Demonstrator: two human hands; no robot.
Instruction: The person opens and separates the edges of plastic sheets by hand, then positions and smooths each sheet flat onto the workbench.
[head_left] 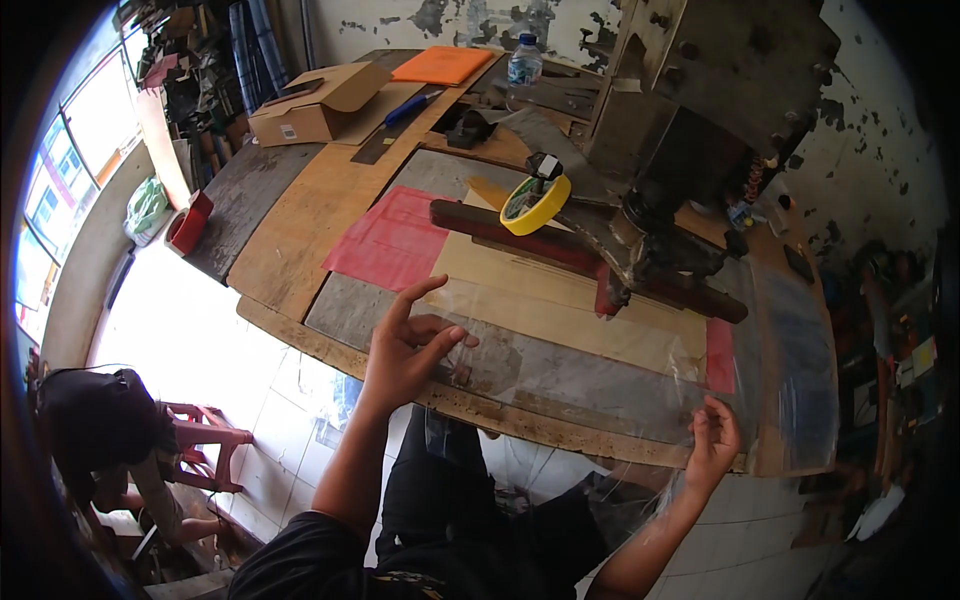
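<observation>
A thin clear plastic sheet stretches between my hands at the front of the worktable, its lower part hanging past the edge. My left hand pinches its left side between thumb and curled fingers, with the index finger raised. At the sheet's right end, my right hand is closed on the edge with bent fingers. Just beyond the sheet lies a beige board, with pink pieces at its ends. Over the board runs the dark red bar of a press, and a yellow tape roll hangs on it.
The press's heavy metal body rises at the back right. Behind on the table are a cardboard box, a blue cutter knife, an orange folder and a water bottle. Another person sits low at left beside a red stool.
</observation>
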